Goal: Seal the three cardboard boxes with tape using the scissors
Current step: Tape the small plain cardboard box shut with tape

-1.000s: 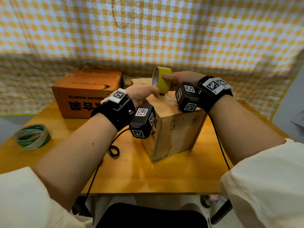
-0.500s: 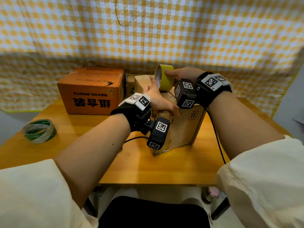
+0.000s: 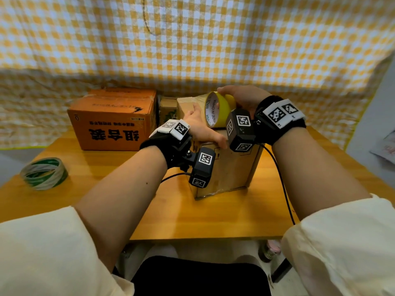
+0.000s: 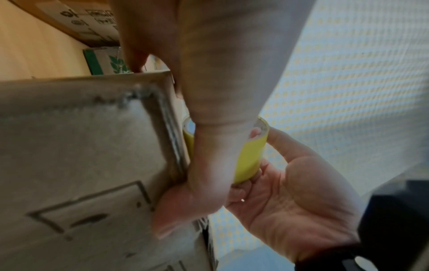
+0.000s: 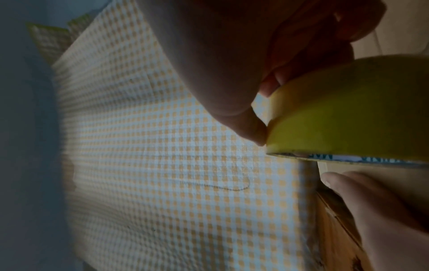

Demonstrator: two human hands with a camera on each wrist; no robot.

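My right hand (image 3: pixel 241 99) grips the yellow tape roll (image 3: pixel 218 112), thumb and fingers curled round its rim, holding it tilted over the top of the brown cardboard box (image 3: pixel 230 167) at the middle of the wooden table (image 3: pixel 213 214). My left hand (image 3: pixel 201 129) lies flat on that box's top with its fingers straight, pressing down just beside the roll. The orange box (image 3: pixel 115 120) stands to the left at the back, a small box (image 3: pixel 167 110) sits between the two, and a green-and-white tape roll (image 3: pixel 43 174) lies near the table's left edge
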